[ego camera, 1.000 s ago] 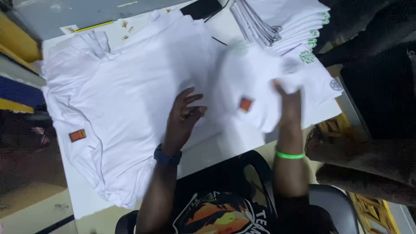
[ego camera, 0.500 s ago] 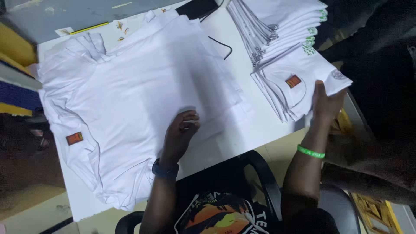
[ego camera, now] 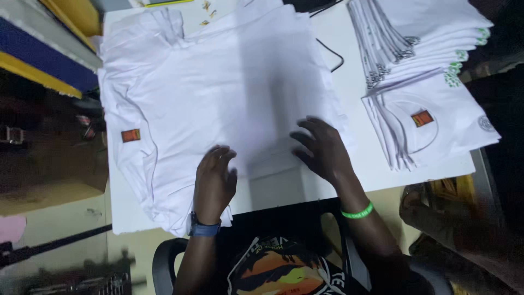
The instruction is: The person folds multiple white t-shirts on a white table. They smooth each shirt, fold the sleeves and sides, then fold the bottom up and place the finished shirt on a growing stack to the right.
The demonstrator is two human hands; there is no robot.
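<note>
White cotton shirt [ego camera: 218, 87] spread flat on table [ego camera: 376, 169] | left hand [ego camera: 214, 177] palm down, fingers apart, on shirt's near hem | right hand [ego camera: 323, 148] splayed flat on its right edge | bare table strip beyond | folded shirt stack [ego camera: 431, 117] well apart, at far right edge.

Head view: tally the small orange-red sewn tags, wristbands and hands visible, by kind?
Small orange-red sewn tags: 2, one on the spread white shirt, one on the folded pile
Wristbands: 2, dark blue, green
Hands: 2, left hand, right hand, both flat on the spread shirt
Total: 6
</note>
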